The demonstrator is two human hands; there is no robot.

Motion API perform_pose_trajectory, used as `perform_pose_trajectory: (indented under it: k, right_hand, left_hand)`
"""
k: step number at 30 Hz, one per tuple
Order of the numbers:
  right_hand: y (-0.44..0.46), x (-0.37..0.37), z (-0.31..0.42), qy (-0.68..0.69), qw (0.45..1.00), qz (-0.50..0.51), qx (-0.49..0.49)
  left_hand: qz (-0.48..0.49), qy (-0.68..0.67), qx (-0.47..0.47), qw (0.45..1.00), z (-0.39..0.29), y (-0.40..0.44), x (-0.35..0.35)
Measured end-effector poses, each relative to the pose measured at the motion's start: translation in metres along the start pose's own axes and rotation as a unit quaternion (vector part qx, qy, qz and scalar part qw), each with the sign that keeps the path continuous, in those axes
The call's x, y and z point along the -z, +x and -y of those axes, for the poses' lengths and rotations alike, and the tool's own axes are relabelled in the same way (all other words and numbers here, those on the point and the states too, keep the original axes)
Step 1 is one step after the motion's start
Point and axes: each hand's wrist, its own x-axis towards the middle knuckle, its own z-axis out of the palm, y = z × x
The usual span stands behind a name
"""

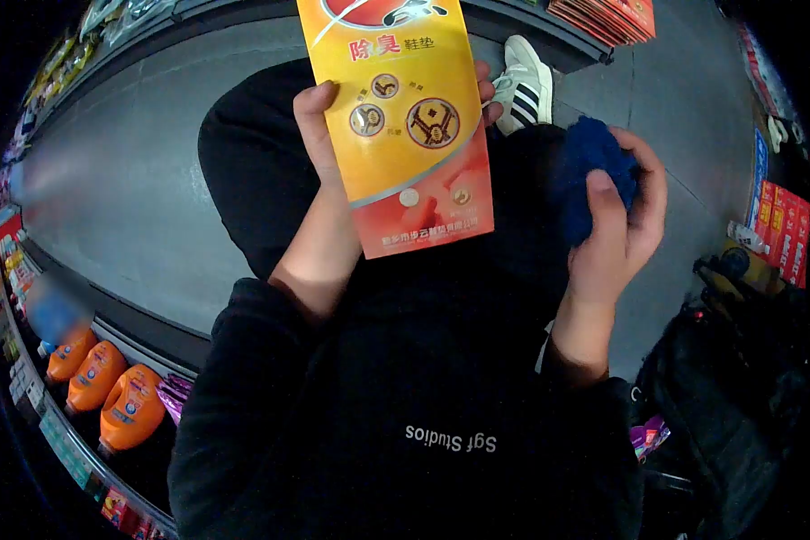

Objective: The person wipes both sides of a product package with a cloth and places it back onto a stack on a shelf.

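My left hand (322, 148) grips a yellow and red insole packet (414, 171) from behind, thumb along one edge and fingertips showing at the other. The packet is flat and upright, its printed front turned toward me and its top cut off by the view. To the right, my right hand (628, 211) is closed around a crumpled dark blue cloth (594, 171), thumb and fingers pressing into it. The cloth hangs beside my knee, apart from the packet.
Orange detergent bottles (133, 407) line a shelf at the lower left. A stack of red packets (607, 20) sits on a low shelf at the top. A black bag (724, 387) stands at the right. My white shoe (524, 85) rests on the grey tiled floor (135, 198).
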Motion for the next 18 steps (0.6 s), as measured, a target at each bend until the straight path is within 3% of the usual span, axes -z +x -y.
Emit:
perform_pose_trajectory:
  k: [1,3,5,7,13,14,18]
  right_hand:
    - [-0.001,-0.002,0.004,0.028,0.999,0.023,0.015]
    - [0.000,-0.008,0.004,-0.113,0.975,0.096,0.166]
    - [-0.003,-0.027,0.006,-0.180,0.939,0.159,0.246]
    - [-0.010,-0.045,-0.006,-0.201,0.929,0.193,0.243]
    - [-0.004,-0.041,-0.026,-0.194,0.936,0.143,0.256]
    - [-0.003,-0.036,-0.030,-0.193,0.941,0.140,0.239]
    - [0.004,-0.010,-0.047,-0.253,0.947,0.096,0.173]
  left_hand:
    - [-0.002,0.000,-0.001,1.000,0.000,-0.001,0.002]
    - [0.059,-0.076,0.026,0.995,-0.001,-0.002,0.011]
    - [0.032,0.057,-0.031,0.997,0.003,0.001,0.016]
    - [-0.025,0.119,-0.038,0.992,0.003,-0.001,0.016]
    - [-0.053,0.086,-0.038,0.994,0.002,-0.007,0.003]
    - [-0.016,0.023,-0.021,0.999,0.003,-0.005,0.008]
    - [-0.007,-0.007,-0.001,1.000,0.003,-0.004,0.002]
